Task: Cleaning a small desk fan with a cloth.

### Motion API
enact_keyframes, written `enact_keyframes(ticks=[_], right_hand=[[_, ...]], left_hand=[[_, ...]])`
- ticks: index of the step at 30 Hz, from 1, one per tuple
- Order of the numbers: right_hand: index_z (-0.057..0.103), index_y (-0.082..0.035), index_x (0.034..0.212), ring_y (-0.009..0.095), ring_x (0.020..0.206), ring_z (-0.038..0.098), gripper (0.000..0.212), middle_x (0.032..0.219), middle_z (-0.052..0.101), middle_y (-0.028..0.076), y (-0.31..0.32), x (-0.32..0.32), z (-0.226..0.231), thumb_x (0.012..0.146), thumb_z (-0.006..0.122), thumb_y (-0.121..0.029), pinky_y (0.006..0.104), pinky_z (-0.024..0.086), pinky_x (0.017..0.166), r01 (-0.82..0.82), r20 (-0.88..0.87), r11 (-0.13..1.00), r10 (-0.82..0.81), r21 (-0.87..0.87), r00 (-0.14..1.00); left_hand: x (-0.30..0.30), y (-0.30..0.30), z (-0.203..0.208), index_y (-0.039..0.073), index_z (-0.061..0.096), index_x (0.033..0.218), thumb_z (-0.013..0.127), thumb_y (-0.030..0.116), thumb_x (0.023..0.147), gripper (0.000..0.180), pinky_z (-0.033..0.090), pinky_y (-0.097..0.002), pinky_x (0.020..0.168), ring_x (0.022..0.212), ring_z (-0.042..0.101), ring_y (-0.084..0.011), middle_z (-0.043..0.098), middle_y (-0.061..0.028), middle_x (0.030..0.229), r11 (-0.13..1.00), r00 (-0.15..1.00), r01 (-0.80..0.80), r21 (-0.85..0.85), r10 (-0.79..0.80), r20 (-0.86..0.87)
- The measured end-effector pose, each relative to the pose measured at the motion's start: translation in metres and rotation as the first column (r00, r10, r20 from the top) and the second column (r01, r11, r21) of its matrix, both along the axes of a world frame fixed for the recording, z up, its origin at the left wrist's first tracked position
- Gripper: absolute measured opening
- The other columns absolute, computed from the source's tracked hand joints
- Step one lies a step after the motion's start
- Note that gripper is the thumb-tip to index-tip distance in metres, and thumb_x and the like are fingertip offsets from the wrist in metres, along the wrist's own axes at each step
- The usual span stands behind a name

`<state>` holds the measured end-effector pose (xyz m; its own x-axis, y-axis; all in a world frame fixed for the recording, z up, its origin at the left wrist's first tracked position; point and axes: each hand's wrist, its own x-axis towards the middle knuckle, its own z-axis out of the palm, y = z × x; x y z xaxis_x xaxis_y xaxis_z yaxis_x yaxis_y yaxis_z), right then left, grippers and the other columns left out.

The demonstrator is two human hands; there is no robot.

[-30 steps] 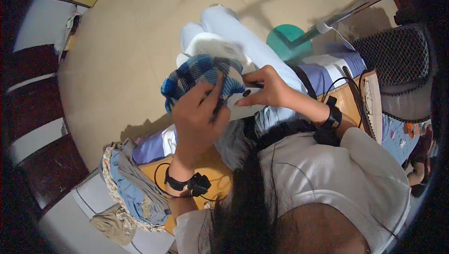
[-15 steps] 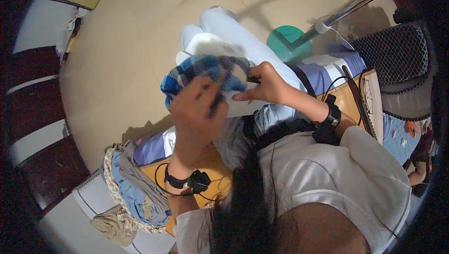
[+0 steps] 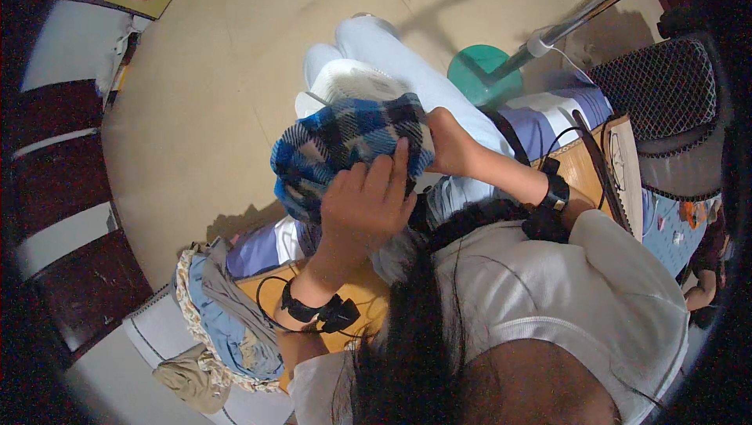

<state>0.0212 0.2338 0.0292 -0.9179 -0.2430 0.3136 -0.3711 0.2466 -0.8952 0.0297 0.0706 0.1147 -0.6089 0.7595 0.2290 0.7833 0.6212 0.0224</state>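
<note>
A soft item of blue, black and white plaid fabric [image 3: 345,137] lies bunched above my lap; its full shape is not clear. Along its right edge my right hand [image 3: 453,145] is closed on it, the fingertips hidden behind the fabric. My left hand [image 3: 364,206] rests over the near side of the plaid, fingers stretched out and the thumb apart. Just beyond the plaid, a white piece with a ridged or dotted surface [image 3: 360,79] lies on my light blue trouser leg [image 3: 376,45]; the plaid covers part of it.
Folded clothes [image 3: 231,315] are piled to my left, with a beige cap-like piece [image 3: 188,374] beside them. A metal pole [image 3: 580,25] stands over a green round base [image 3: 486,72] at the far right. A black mesh chair [image 3: 658,88] is at the right. Dark drawers [image 3: 63,166] line the left.
My left hand, blurred before, has settled flat on the plaid fabric. The fabric has turned and spread toward me, covering the white surface that showed under it between my hands.
</note>
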Motion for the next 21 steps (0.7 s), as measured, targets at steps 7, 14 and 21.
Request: enact_keyframes(ticks=[7,14,21], right_hand=[[0.060,-0.002,0.092,0.009,0.062,0.056,0.034,0.074,0.063,0.007,0.005,-0.001,0.023,0.061,0.072,-0.010,0.0260,0.048,0.055,0.001,0.614,0.987,0.099,-0.161,0.783],[0.059,-0.003,0.092,0.012,0.067,0.059,0.038,0.075,0.063,0.009,0.003,0.002,0.003,0.060,0.074,-0.017,0.0284,0.049,0.058,-0.004,0.164,0.997,-0.009,0.075,0.986],[0.060,-0.004,0.086,0.024,0.068,0.061,0.034,0.075,0.063,0.012,-0.001,-0.001,0.018,0.061,0.072,-0.025,0.0312,0.048,0.062,-0.070,0.469,0.997,0.070,-0.018,0.881]], left_hand=[[-0.017,-0.005,-0.014,0.004,0.056,0.107,0.063,0.024,0.059,0.052,0.039,-0.0287,0.049,0.058,0.047,-0.0175,0.047,-0.0044,0.075,0.987,0.995,-0.029,0.157,0.043,-0.092],[-0.003,0.003,0.001,0.006,0.056,0.107,0.062,0.018,0.061,0.047,0.042,-0.0296,0.052,0.060,0.049,-0.0181,0.049,-0.0051,0.078,1.000,0.999,0.009,-0.012,-0.010,-0.044],[-0.011,-0.001,-0.003,0.006,0.057,0.105,0.064,0.020,0.059,0.048,0.041,-0.0289,0.051,0.059,0.048,-0.0182,0.048,-0.0048,0.076,0.999,0.996,-0.014,0.033,0.017,-0.084]])
